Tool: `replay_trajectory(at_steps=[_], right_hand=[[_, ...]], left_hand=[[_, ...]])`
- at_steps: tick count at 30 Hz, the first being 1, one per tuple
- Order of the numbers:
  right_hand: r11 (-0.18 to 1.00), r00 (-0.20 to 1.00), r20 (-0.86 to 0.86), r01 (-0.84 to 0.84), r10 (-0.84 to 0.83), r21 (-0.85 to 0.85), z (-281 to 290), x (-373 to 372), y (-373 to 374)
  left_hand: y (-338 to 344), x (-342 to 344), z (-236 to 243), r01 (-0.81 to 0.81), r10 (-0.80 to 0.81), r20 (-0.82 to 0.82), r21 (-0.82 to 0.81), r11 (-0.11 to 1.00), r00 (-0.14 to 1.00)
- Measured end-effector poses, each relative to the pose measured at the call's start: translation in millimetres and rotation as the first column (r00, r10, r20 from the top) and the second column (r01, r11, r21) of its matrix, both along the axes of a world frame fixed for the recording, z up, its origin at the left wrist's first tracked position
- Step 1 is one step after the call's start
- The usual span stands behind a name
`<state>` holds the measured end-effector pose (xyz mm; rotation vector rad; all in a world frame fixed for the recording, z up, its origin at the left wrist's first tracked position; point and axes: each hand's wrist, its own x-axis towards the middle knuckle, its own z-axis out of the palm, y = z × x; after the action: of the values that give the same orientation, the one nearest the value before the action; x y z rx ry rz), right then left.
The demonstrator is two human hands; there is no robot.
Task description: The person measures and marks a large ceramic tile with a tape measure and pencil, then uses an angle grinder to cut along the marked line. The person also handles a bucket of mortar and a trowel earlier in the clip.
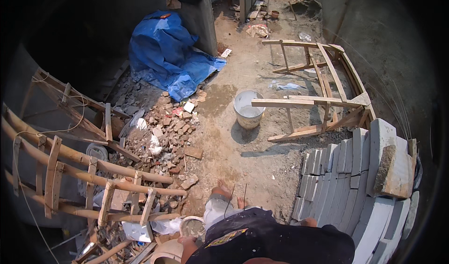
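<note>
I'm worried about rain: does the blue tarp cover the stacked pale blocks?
No, the blue tarp lies heaped at upper left, while the stacked pale blocks stand uncovered at right.

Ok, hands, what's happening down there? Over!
Left fingers by round beige container, grip unclear. Right fingers unclear. Off-white round bucket ahead; stacked pale-grey rectangular blocks rightward.

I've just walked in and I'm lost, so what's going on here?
A person in a dark printed shirt has the left hand at the rim of a pale round bucket; its grip is unclear. What appears to be the right hand, mostly hidden, is beside the stacked light-grey rectangular blocks. A white round bucket stands ahead on the brown dirt ground, near a light-brown wooden frame.
</note>
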<state>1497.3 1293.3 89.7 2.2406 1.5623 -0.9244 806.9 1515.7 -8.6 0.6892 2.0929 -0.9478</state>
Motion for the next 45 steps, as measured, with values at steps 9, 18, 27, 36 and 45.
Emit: replay_trajectory(at_steps=[9, 18, 27, 36, 45], right_hand=[[0.929, 0.935, 0.139, 0.343, -0.325, -0.136, -6.0, 11.7, 250.9], [0.618, 0.639, -0.189, 0.557, -0.746, -0.555, -53.7, -63.6, 632.3], [0.929, 0.944, -0.295, 0.034, -0.151, -0.368, -119.7, -59.6, 943.9], [0.800, 0.728, -0.348, 0.475, -0.591, -0.367, -30.0, -21.2, 1265.4], [0.851, 0.773, -0.372, 0.407, -0.514, -0.331, 11.3, -71.4, 1495.7]], left_hand=[[302.6, 28.5, -19.9, 0.488, -0.435, 0.279, -0.159, 0.858, 0.856], [523.7, 45.8, -4.6, -0.939, 0.822, 0.503, 0.330, 0.103, 0.267], [722.6, 46.9, 13.5, -0.616, 0.519, 0.775, 0.221, -0.756, -0.360], [802.8, 61.2, 5.5, -0.373, 0.338, 0.792, 0.152, -0.915, -0.508], [881.1, 63.7, -39.1, -0.624, 0.565, 0.784, 0.311, -0.716, -0.257]])
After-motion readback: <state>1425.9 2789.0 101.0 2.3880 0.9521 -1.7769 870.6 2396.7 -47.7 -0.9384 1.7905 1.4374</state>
